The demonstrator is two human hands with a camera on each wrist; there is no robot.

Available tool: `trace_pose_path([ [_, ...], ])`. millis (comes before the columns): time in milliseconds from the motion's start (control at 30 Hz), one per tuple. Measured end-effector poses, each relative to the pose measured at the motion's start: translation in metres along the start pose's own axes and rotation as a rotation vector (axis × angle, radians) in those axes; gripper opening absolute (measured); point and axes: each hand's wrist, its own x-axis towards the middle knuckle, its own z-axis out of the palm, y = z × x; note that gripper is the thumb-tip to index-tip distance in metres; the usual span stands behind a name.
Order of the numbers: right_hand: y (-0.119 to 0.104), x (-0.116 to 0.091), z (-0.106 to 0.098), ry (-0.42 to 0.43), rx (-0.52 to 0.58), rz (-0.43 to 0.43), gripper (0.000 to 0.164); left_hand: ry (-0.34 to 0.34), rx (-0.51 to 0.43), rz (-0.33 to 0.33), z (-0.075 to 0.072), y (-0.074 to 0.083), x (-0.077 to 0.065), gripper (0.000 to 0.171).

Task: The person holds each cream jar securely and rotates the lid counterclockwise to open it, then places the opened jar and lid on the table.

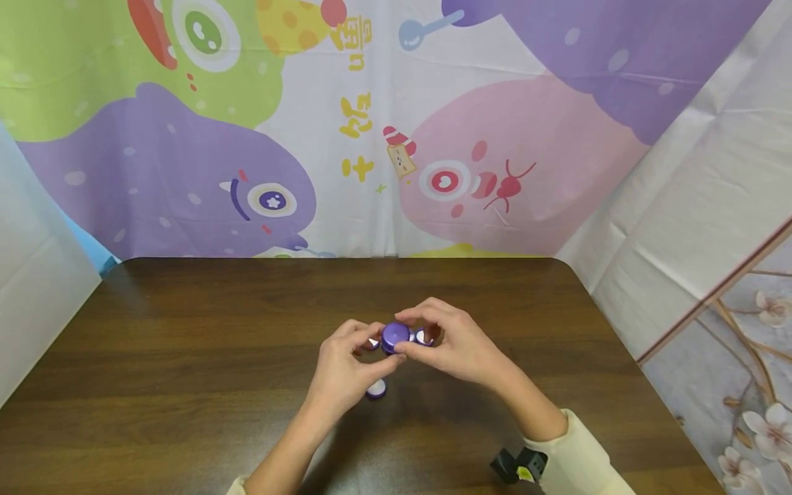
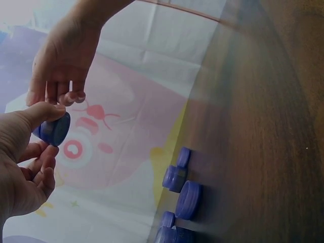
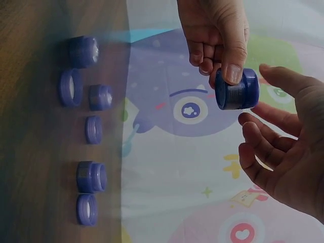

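A small purple screw-top jar (image 1: 394, 335) is held up above the table between both hands. My left hand (image 1: 346, 364) pinches its body, the thumb (image 3: 234, 72) lying along the label in the right wrist view. From the other side my right hand (image 1: 460, 344) has thumb and forefinger spread round the lid (image 3: 251, 88), fingertips right at its rim; the other fingers (image 3: 258, 162) hang loosely bent. Below, open purple jars (image 3: 91, 176) stand on the table with their lids (image 3: 87, 209) beside them, partly hidden behind the hands in the head view.
The dark wooden table (image 1: 185, 357) reaches back to a cartoon-printed cloth (image 1: 346, 227). One lid (image 1: 376, 388) lies nearest me, below the hands. In the right wrist view another open jar (image 3: 83, 52) shows something white inside. A black device (image 1: 518, 465) sits at the right cuff.
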Motion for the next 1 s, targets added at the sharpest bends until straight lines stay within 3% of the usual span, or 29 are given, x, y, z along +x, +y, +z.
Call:
trace_pose_path([
  [333,0.0003,-0.0014,-0.0002,-0.05,0.029,-0.023,0.035,0.005,0.004,0.026,0.0015,-0.0012,-0.0002,0.032],
  [600,0.0006,-0.001,-0.0004,0.013,-0.012,0.0,0.037,0.01,0.006,0.01,0.0016,-0.0006,0.0005,0.032],
  [867,0.0013,-0.0027,0.0008,-0.039,0.013,-0.008,0.037,0.007,0.002,0.025,0.0018,0.0002,-0.0005,0.033],
  [1000,0.0007,-0.0027,0.0013,-0.01,0.003,-0.002,0.042,0.009,0.005,0.012,0.0011,0.0004,-0.001,0.033],
])
